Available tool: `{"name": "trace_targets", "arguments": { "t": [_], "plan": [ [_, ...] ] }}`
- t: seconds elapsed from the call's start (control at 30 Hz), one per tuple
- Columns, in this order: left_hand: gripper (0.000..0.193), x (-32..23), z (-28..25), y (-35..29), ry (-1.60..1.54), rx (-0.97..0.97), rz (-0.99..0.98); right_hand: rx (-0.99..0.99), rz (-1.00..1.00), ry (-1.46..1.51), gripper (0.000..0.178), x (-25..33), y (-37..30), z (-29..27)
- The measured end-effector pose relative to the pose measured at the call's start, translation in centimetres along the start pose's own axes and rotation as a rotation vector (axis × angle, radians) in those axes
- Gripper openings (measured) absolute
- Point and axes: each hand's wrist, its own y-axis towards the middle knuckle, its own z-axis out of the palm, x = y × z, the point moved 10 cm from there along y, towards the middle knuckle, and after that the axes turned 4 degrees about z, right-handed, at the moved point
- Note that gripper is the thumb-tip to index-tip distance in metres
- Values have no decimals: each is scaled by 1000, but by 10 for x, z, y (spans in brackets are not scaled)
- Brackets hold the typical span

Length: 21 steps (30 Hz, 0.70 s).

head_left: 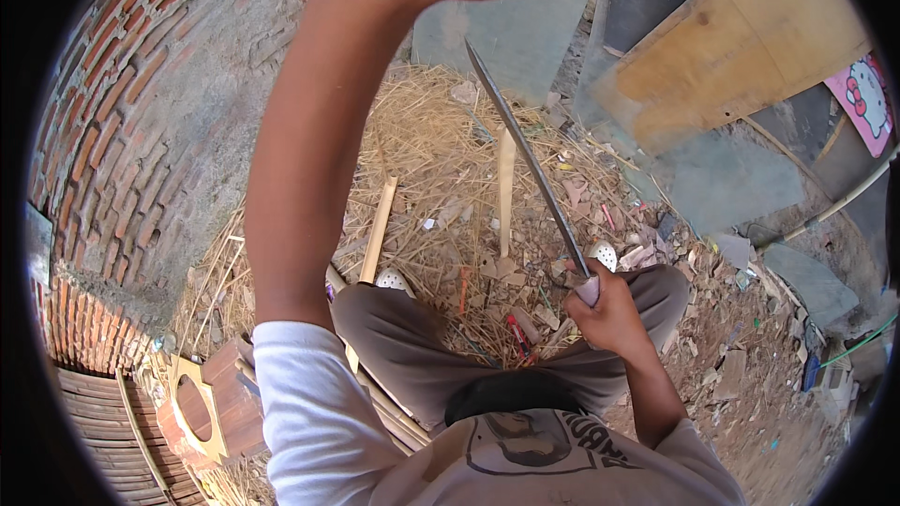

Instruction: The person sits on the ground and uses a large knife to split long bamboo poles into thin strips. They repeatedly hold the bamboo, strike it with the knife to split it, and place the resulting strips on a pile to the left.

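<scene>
A curved brick wall [122, 122] closes the left side, and the left arm [309, 131] rises past it with its hand out of view above the top edge, so its fingers cannot be told. A split bamboo strip [379, 230] and an upright strip [506, 189] stand in the straw litter [422, 150] between the knees. The right hand [607, 311] has its fingers clamped on the handle of a long blade [525, 155] slanting up-left, wooden boards [741, 47] crowding the right.

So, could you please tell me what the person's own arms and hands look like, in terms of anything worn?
Both hands are bare, with no gloves, rings or watch visible on the right hand. The left arm has a short white sleeve ending above the elbow; the forearms are uncovered. The left hand is out of frame.
</scene>
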Motion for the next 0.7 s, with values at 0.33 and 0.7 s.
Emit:
{"name": "trace_targets", "arguments": {
  "t": [0.33,0.7],
  "plan": [
    [98,6,-5,10,-177,-54,-225,112,-58,16,33,8,8,-5],
    [109,50,181,-78,-487,356,-392,305,62,-101,34,31,0,-30]
  ]
}}
